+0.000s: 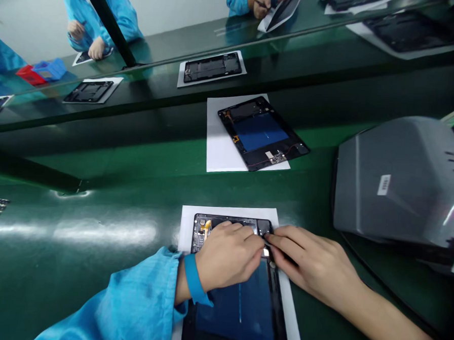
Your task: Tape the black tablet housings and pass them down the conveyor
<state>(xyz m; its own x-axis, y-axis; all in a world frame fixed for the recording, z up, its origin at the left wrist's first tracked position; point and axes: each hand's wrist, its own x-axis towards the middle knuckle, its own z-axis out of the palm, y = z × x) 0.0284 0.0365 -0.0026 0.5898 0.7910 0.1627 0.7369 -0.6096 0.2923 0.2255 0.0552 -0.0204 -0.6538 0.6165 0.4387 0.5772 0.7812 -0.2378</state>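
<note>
An opened tablet lies on a sheet of white paper in front of me, its inner parts and a blue panel facing up. My left hand, with a blue band at the wrist, lies across the tablet's upper part. Its fingers are curled closed, their tips hidden near the upper right corner. At that same corner, the fingers of my right hand are pinched together against a small dark part that I cannot make out. The two hands almost touch there.
Behind lies a second opened tablet, askew on white paper. A bulky grey machine stands at right, its cable beside my right forearm. On the raised shelf are several tablet frames. Co-workers in blue sleeves work beyond, near red and blue bins.
</note>
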